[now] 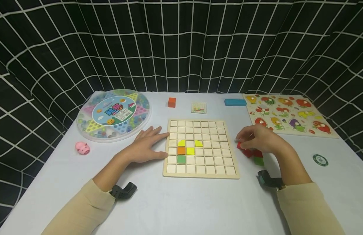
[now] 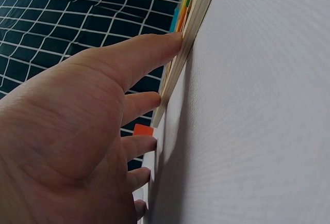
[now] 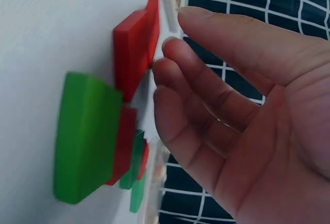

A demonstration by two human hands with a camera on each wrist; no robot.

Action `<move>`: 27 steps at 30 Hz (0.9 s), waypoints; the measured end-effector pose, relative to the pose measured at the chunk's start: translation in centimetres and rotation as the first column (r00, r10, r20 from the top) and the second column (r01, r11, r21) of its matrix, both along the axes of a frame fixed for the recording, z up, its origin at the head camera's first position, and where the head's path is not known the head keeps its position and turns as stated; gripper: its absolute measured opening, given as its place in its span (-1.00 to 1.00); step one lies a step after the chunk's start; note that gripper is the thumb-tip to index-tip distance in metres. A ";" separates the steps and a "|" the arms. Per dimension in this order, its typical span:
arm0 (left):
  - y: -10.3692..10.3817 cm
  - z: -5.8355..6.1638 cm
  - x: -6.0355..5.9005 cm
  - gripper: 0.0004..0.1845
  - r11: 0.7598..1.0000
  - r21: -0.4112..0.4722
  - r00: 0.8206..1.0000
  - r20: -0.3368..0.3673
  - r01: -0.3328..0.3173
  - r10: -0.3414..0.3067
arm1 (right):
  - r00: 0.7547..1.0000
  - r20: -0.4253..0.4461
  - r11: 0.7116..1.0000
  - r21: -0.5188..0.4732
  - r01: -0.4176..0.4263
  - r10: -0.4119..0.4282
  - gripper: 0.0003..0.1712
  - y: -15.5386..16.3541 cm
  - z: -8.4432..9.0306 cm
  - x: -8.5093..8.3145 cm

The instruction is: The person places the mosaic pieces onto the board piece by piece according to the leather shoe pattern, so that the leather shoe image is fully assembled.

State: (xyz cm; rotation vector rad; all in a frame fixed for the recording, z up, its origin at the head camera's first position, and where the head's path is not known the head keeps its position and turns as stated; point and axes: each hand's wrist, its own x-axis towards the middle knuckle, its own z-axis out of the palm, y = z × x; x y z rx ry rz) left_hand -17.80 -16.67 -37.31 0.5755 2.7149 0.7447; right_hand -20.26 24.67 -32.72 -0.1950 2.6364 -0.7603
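Observation:
A light wooden grid board (image 1: pixel 201 176) lies flat at the middle of the table. On it sit yellow quarter-round pieces (image 1: pixel 182 143), an orange square (image 1: pixel 181 150), a yellow square (image 1: pixel 190 151) and a green square (image 1: pixel 181 159). My left hand (image 1: pixel 147 146) is spread beside the board; its thumb and index fingertip touch the left edge. To the right of the board, my right hand (image 1: pixel 257 138) hovers by red pieces (image 1: pixel 247 152) and a green piece (image 1: pixel 259 161). In the right wrist view its loosely bent fingers hold nothing, the tips close to a red tile (image 3: pixel 135 48).
At the back left is a round bead case (image 1: pixel 113 111), with a pink pig (image 1: pixel 82 148) in front. An orange cube (image 1: pixel 172 102), a small pattern card (image 1: pixel 199 107) and a blue block (image 1: pixel 235 102) stand behind the board. Farther right lie a fruit puzzle (image 1: pixel 287 114) and a chip (image 1: pixel 320 160).

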 end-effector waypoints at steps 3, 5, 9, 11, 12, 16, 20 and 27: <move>0.0 0.0 0.0 -0.13 1.000 -0.001 1.000 0.002 -0.003 0.003 | 1.000 0.006 1.000 0.021 0.019 -0.019 -0.58 0.2 -0.4 -0.2; 0.0 0.0 0.0 -0.13 1.000 0.000 1.000 0.002 -0.005 0.005 | 0.999 0.008 0.999 0.040 0.036 -0.036 -0.57 0.2 -0.6 -0.2; 0.1 0.0 0.0 -0.13 1.000 0.004 1.000 0.002 -0.007 0.007 | 0.999 0.004 0.996 0.068 0.053 -0.053 -0.56 0.0 -0.8 -0.2; 0.1 0.0 0.0 -0.13 1.000 0.002 1.000 0.001 -0.007 0.007 | 0.999 -0.002 0.996 0.078 0.043 -0.043 -0.58 -0.2 -0.8 -0.2; 0.1 0.0 0.0 -0.13 1.000 0.001 1.000 -0.001 -0.007 0.007 | 0.999 -0.003 0.996 0.082 0.039 -0.039 -0.59 -0.3 -0.8 -0.2; 0.0 -0.1 0.0 -0.14 1.000 0.003 1.000 0.000 -0.006 0.006 | 1.000 -0.007 0.996 0.088 0.019 -0.019 -0.64 -0.5 -0.7 -0.1; 0.0 -0.1 0.0 -0.14 1.000 0.005 1.000 0.003 -0.009 0.009 | 1.000 -0.027 0.997 0.079 0.004 -0.001 -0.68 -0.6 -0.8 -0.1; 0.1 -0.1 0.0 -0.13 1.000 0.000 1.000 0.004 -0.009 0.009 | 1.000 -0.013 1.000 -0.020 0.013 -0.013 -0.72 -0.2 -0.9 -0.4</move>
